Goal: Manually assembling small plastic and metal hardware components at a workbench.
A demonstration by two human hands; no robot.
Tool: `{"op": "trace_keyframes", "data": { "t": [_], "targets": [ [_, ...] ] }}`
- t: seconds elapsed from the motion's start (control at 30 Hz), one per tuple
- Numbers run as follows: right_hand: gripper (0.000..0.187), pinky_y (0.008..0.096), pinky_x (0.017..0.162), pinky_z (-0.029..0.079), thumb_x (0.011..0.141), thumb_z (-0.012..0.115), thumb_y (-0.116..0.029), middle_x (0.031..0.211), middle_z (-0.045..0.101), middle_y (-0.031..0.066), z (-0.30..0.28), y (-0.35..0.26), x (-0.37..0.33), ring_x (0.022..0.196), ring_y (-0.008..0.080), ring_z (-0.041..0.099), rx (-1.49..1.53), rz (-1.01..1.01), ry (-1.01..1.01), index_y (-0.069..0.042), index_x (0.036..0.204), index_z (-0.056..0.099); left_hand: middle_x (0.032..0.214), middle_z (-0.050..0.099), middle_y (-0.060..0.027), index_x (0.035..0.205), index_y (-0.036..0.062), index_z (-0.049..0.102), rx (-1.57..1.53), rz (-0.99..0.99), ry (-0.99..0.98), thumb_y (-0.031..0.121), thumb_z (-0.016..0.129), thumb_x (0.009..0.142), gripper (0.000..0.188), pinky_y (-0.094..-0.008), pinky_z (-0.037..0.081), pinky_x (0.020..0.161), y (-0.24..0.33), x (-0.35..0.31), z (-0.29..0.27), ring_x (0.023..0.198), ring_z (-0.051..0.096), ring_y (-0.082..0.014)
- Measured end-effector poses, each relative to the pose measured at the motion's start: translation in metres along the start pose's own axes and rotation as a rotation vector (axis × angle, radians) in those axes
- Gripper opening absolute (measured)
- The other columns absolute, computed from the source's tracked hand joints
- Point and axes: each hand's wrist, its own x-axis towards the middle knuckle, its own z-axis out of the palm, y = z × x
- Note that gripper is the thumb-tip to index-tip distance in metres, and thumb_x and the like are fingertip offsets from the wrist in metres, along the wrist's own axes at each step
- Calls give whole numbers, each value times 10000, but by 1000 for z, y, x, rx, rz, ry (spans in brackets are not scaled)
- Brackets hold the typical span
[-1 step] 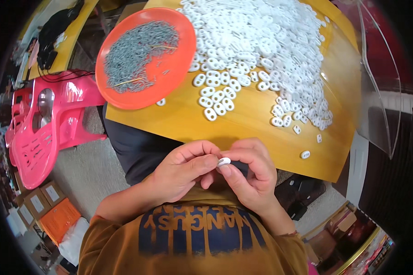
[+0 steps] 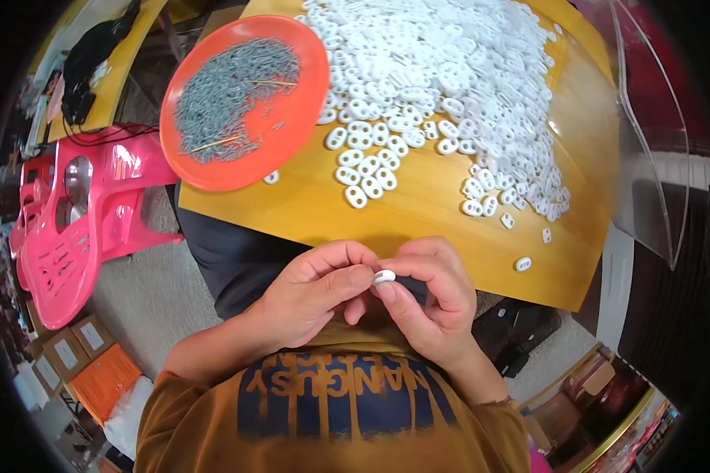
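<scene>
In front of my body, just off the table's near edge, a small white oval plastic piece point(image 2: 384, 277) is held between my fingertips. My right hand point(image 2: 430, 299) pinches it between thumb and index finger. At the piece's left end, the thumb and index finger of my left hand point(image 2: 315, 292) are pressed together; whatever lies between them is hidden. A dark slot shows on the piece's near side. Beyond my hands, a big heap of like white pieces with two holes point(image 2: 442, 71) covers the far part of the table.
An orange-red plate point(image 2: 292, 142) at the table's left holds many small grey metal springs or pins point(image 2: 229, 94) and two thin sticks. One white piece point(image 2: 523, 264) lies alone on the yellow table point(image 2: 450, 236). Pink plastic chairs point(image 2: 63, 260) stand left; a clear sheet point(image 2: 647, 142) hangs right.
The table, plate and heap sit slightly further left in the view. My hands and the white piece have hardly moved.
</scene>
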Motion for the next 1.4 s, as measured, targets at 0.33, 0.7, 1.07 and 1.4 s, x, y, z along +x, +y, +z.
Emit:
{"op": "trace_keyframes", "data": {
  "t": [0.33,0.7,1.07,1.4],
  "targets": [
    [187,284,551,401,633,659,0,733,533,118,-37,8,-22,627,232,512,-460,-134,179,-18,797,571,824,548,-65,884,22,557,1294,780,-75,48,586,787,105,-248,418,567,21,57,42,634,518,-159],
    [155,297,549,387,656,628,-17,707,500,106,-65,19,-50,607,224,477,-577,-144,337,-14,793,555,746,448,-51,739,53,516,2049,1142,-281,154,521,647,136,-309,365,677,-2,131,83,733,481,-202],
    [205,318,567,369,633,659,-2,724,508,75,-61,25,-34,615,226,475,-670,-176,364,-40,818,578,761,475,-67,731,31,513,1673,896,-222,32,583,684,84,-283,370,615,18,101,70,668,461,-180],
    [277,310,603,350,624,698,-15,744,524,31,-30,32,-3,654,196,487,-922,-346,249,-58,892,638,799,487,-31,780,18,541,882,504,70,3,545,784,16,-211,358,602,19,12,9,684,446,-90]
  ]
}}
